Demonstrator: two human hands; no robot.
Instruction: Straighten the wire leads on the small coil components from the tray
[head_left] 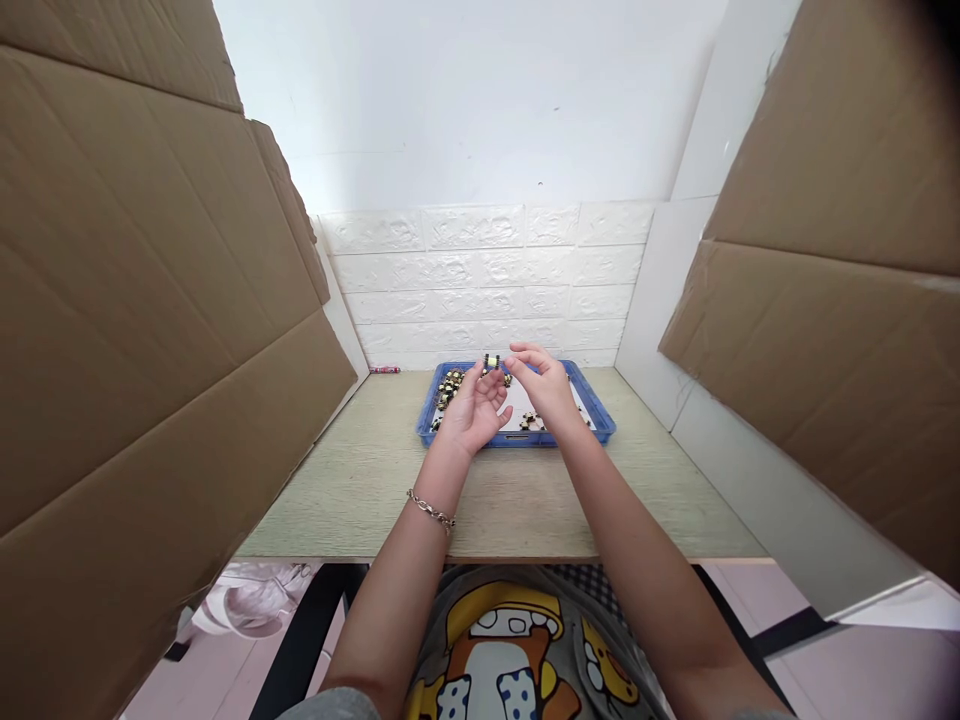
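A small block-shaped part with a yellow middle and black ends (491, 361), like a small wound transformer, is held up above the tray. My left hand (474, 412) has its palm turned up, with thumb and fingertips at the part's lower left. Close against the part's right end are the bent fingertips of my right hand (545, 383); anything very small between them cannot be made out. Beneath both hands lies a blue plastic tray (605, 425). Similar yellow and black parts (448, 388) are heaped at its left, and several more (532, 421) lie near its front.
The tray rests on a pale wooden table (360, 470) against a white brick-patterned wall (487, 270). Large cardboard sheets (150, 270) stand at left and right (825, 250). A small red tube-like item (385, 370) lies at the back left.
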